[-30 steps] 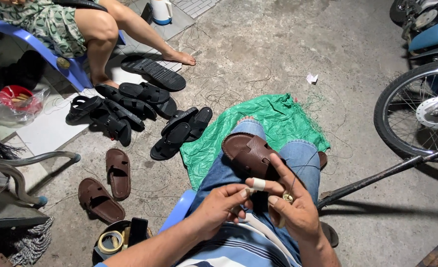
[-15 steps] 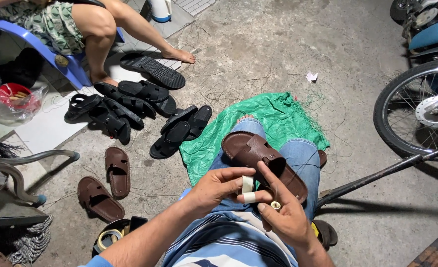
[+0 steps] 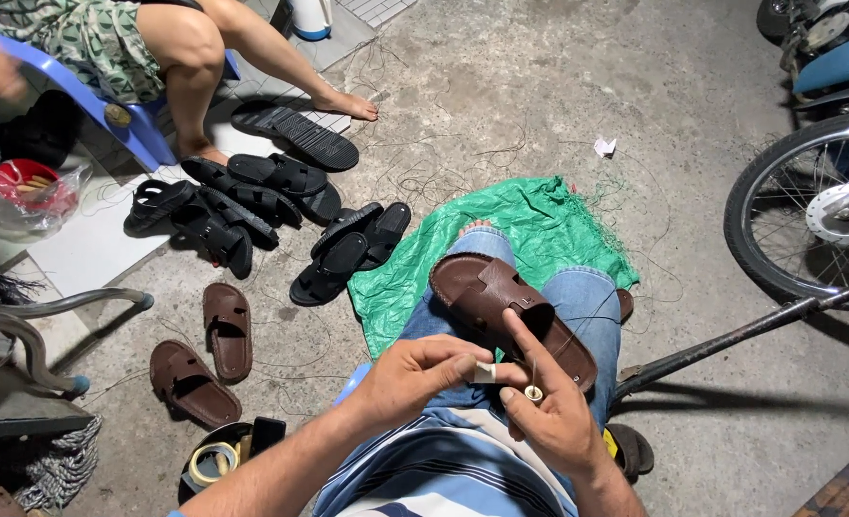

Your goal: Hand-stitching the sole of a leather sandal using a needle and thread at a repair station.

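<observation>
The left hand (image 3: 415, 375) pinched a small white piece (image 3: 484, 372) between thumb and fingertips, while the right hand (image 3: 549, 407), fingers curled with the forefinger stretched onto a brown sandal (image 3: 510, 316) lying across the lap, seemed to grip a thin needle (image 3: 533, 381). With the fingertips of both hands so close around that needle, a slip could likely prick a finger or let the sandal slide off the knee onto the green sack (image 3: 530, 225). No labels or signs were legible; a clear plastic bag (image 3: 27, 196) with something red inside lay at far left, and a roll of tape (image 3: 210, 463) sat by the chair.
</observation>
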